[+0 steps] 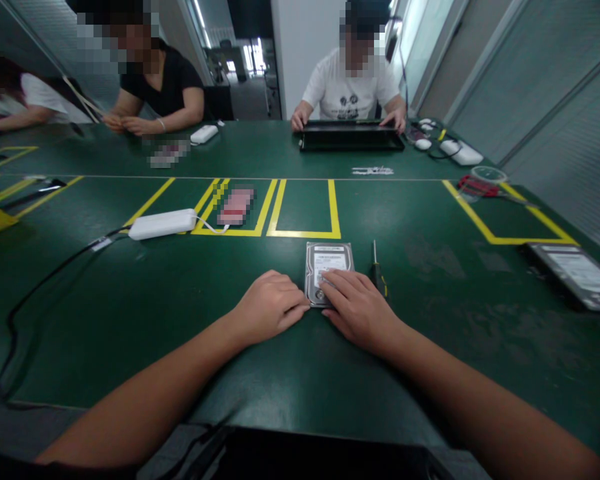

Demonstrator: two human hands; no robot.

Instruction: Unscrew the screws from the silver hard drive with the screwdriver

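A silver hard drive [330, 257] with a white label lies flat on the green table in front of me. My right hand [363, 307] rests across its lower right part, fingers stretched out over the label. Beside the drive's lower left corner, my left hand [273, 307] has its fingers curled in, their tips close to or touching that corner. Whatever those fingers hold, if anything, is hidden. Just right of the drive, a screwdriver [377, 270] with a dark handle points away from me, partly behind my right hand.
Another hard drive [577, 273] lies at the right. A white power bank [163, 225] with cables joins a phone [237, 207] at the left. Yellow tape [305, 234] marks squares. A clear cup [487, 177] stands far right. Across the table, a person holds a black frame [351, 137].
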